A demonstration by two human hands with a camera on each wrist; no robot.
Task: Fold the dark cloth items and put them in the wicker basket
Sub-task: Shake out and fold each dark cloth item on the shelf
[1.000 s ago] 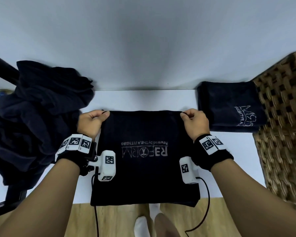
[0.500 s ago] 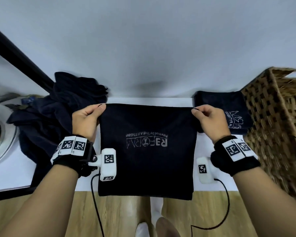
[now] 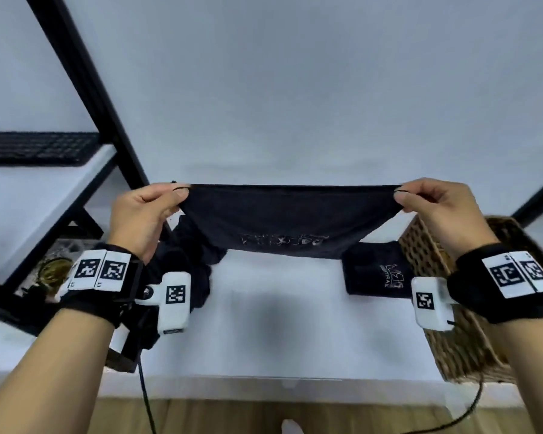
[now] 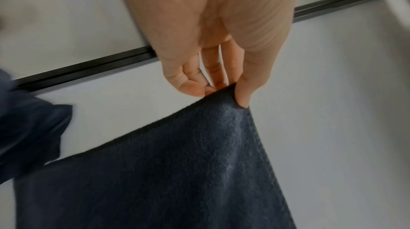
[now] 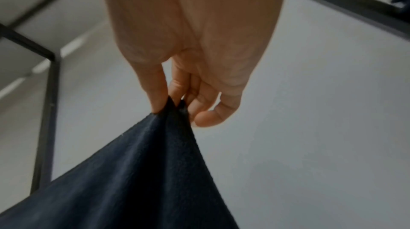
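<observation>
A dark cloth (image 3: 290,220) with pale lettering hangs in the air above the white table (image 3: 279,324), stretched between both hands. My left hand (image 3: 145,211) pinches its left top corner (image 4: 230,96). The right top corner (image 5: 175,108) is pinched by my right hand (image 3: 436,208). A folded dark cloth (image 3: 376,272) lies on the table against the wicker basket (image 3: 452,308) at the right. A heap of unfolded dark cloth (image 3: 185,267) sits at the left, partly behind my left wrist.
A black metal frame (image 3: 88,89) slants up at the left, with a shelf holding a black keyboard (image 3: 35,148). A pale wall stands behind the table. Wooden floor (image 3: 295,415) shows below the table's front edge. Cables hang from the wrist cameras.
Both hands have lifted the lettered cloth off the table and raised it high, holding its top corners. It hung over the front edge before; now it hangs free in the air.
</observation>
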